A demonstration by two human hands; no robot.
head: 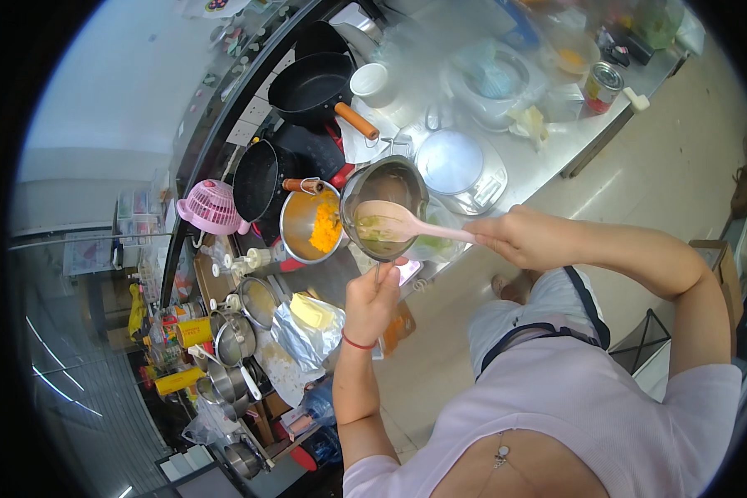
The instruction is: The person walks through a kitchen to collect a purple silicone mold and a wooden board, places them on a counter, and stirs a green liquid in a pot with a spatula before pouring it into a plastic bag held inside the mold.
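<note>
My left hand (372,302) grips the handle of a small metal pan (417,187), which is tilted and has some greenish residue inside. In my right hand (513,239) is the handle of a pink spatula (383,222); its broad head, smeared with green, lies inside the pan's mouth. Just left of the pan stands a steel bowl (295,239) holding orange-yellow shredded or mashed food (327,227). A clear container with something green (439,239) is partly hidden behind the spatula handle. A kitchen scale (451,163) rests to the upper right of the pan.
Two black frying pans (311,87) with wooden handles sit beyond the steel bowl. A block of butter (311,311) lies on foil near my left wrist. A pink plastic basket (210,208), strainers (233,339), a food can (602,87) and a white tub (370,82) stand around.
</note>
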